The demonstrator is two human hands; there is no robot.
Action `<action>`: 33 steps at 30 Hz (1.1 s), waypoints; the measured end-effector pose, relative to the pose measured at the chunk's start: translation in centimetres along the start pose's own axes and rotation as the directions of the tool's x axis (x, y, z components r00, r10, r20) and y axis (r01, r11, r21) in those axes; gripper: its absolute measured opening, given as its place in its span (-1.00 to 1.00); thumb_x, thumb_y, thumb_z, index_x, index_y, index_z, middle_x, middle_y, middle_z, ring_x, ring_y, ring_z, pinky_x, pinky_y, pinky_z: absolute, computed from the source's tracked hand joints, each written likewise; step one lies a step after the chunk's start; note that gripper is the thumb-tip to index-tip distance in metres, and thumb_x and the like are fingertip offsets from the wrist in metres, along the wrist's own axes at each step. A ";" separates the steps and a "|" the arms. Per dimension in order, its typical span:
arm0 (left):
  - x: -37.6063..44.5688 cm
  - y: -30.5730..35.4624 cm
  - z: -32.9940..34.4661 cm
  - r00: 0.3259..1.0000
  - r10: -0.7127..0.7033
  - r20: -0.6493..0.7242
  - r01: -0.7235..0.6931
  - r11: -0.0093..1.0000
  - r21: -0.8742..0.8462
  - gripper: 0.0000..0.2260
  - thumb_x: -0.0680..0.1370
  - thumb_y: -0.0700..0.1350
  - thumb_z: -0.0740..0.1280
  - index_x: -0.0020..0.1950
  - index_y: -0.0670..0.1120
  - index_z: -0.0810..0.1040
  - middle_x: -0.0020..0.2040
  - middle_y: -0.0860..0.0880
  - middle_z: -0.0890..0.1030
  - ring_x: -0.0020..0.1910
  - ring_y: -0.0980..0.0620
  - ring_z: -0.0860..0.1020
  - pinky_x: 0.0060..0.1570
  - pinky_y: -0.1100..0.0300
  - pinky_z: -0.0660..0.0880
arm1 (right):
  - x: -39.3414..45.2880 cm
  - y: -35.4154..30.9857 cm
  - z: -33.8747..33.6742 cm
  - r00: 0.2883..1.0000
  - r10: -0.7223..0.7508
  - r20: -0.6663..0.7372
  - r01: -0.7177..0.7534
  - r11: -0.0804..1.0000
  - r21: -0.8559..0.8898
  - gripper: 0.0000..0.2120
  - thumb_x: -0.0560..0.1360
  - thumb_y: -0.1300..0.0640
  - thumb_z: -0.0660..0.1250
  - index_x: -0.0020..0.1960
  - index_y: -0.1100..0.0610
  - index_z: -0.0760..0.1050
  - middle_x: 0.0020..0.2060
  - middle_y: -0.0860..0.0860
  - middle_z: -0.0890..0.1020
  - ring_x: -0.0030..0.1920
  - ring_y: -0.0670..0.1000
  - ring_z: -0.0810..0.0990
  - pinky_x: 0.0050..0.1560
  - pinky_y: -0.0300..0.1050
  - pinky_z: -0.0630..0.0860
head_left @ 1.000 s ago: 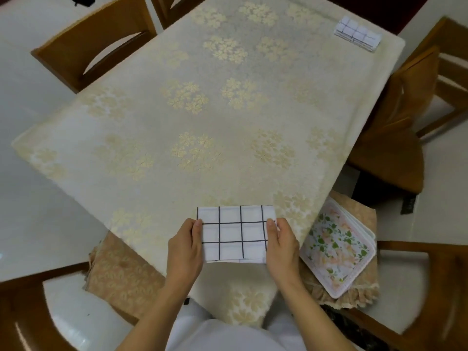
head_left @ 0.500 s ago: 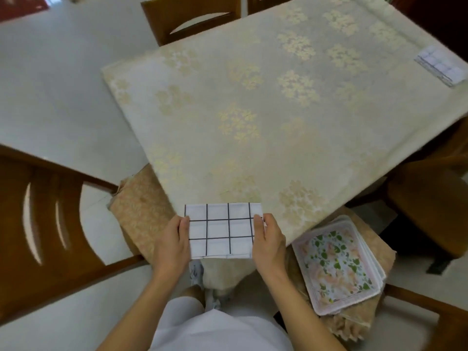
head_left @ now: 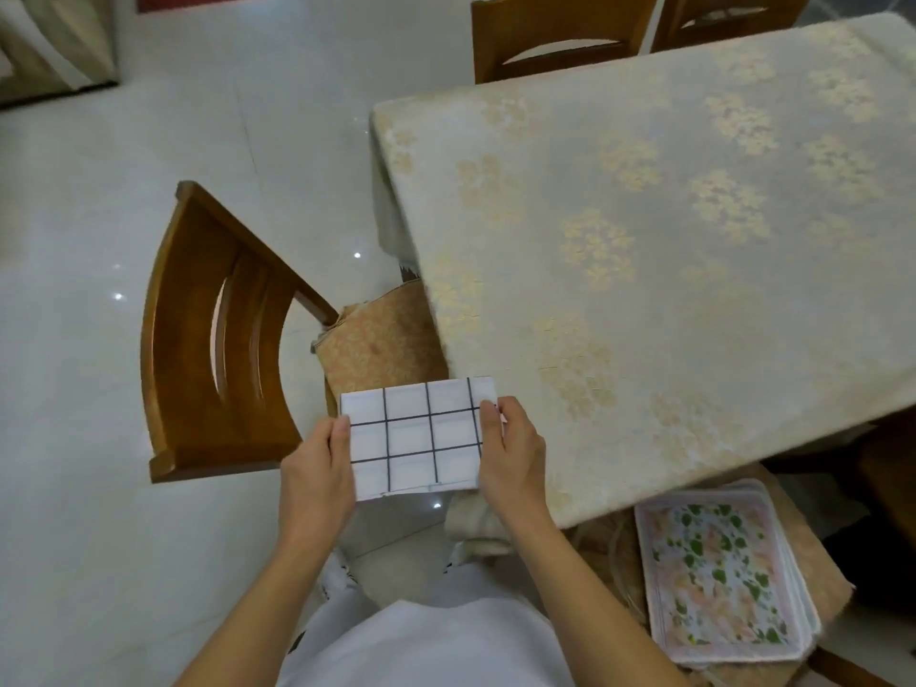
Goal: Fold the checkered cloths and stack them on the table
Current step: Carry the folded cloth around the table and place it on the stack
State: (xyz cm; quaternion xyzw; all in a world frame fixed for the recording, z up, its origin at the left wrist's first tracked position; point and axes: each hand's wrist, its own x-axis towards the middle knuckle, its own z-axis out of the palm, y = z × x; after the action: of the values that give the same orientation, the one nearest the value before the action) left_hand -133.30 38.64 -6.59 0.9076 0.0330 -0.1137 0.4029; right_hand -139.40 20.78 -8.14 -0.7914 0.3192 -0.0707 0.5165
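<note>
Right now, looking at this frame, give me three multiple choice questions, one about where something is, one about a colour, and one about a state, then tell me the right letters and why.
1. Where does the stack of floral cloths lie?
A. on the cushioned chair seat at the person's right
B. in the middle of the table
C. on the floor by the wooden chair

2. What colour are the grid lines on the checkered cloth?
A. red
B. black
C. green

3. How is the checkered cloth held?
A. draped over a chair back
B. spread flat on the table
C. folded, gripped at both ends by the left hand and right hand

Answers: 1 A, the stack sits on the seat cushion below the table edge. 2 B, dark lines cross the white fabric. 3 C, thumbs press on top at each end, the cloth off the table.
</note>
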 end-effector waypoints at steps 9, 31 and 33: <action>3.6 -4.3 -8.5 0.998 0.004 -0.062 -0.010 0.994 -0.108 -0.73 0.68 -0.01 0.11 -0.11 -0.08 0.47 -0.28 0.02 0.52 -0.28 0.07 0.54 -0.43 0.19 0.47 | -1.7 -6.4 8.5 1.000 0.001 0.005 -0.001 1.000 0.006 -0.75 0.69 0.01 0.15 -0.13 0.06 0.43 -0.28 -0.07 0.56 -0.26 -0.23 0.52 -0.32 -0.34 0.39; 20.6 -21.4 -35.8 0.985 -0.135 -0.110 0.107 0.967 -0.231 -0.67 0.69 0.02 0.12 -0.19 -0.09 0.44 -0.32 -0.06 0.47 -0.35 0.03 0.51 -0.57 0.25 0.51 | -2.3 -25.0 40.0 0.992 -0.046 0.120 0.047 0.999 0.000 -0.69 0.67 -0.06 0.16 -0.09 0.13 0.48 -0.21 0.16 0.61 -0.19 0.15 0.61 -0.20 0.14 0.56; 22.4 -21.9 -36.9 0.983 -0.140 -0.115 0.111 0.966 -0.233 -0.68 0.69 0.02 0.13 -0.18 -0.10 0.45 -0.31 -0.05 0.48 -0.34 0.05 0.51 -0.56 0.23 0.53 | -1.4 -26.0 41.7 0.990 -0.064 0.127 0.064 0.998 0.004 -0.69 0.68 0.00 0.17 -0.11 0.18 0.47 -0.24 0.18 0.59 -0.27 0.04 0.56 -0.30 -0.04 0.49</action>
State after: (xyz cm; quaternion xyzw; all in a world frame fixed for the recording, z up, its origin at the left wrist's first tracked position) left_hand -108.23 79.92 -3.73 0.8575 0.1293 -0.0751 0.4922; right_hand -110.82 60.61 -4.50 -0.8043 0.2600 -0.0367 0.5330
